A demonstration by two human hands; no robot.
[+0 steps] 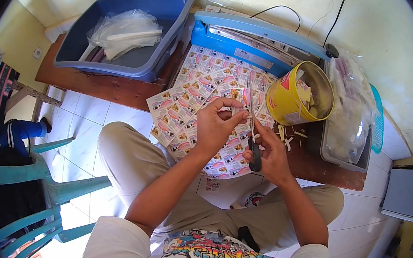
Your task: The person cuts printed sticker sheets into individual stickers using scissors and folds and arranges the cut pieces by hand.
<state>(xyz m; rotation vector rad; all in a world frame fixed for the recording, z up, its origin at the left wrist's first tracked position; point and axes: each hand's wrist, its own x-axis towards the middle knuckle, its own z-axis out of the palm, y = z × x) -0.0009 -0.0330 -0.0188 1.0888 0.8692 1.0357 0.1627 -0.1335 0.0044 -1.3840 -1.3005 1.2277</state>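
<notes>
My right hand (272, 157) grips a pair of scissors (254, 155) by the black handles, and the metal blades point up and away from me. Beside the blades, my left hand (217, 127) pinches a small piece of printed paper (237, 112) between thumb and fingers, partly hidden by them. Both hands are above overlapping sheets of printed labels (179, 103), which hang over the bench's front edge. Close to my right hand stands a yellow tub (283, 99), tilted, with cut paper pieces inside.
A blue heat sealer (241, 49) lies behind the sheets. The blue bin (169, 53) at left holds clear plastic bags (125, 33). At right, a grey tray (348, 163) holds filled bags (346, 109). Paper scraps (284, 135) lie by the tub. A green chair (52, 188) stands left, near another person's leg (20, 136).
</notes>
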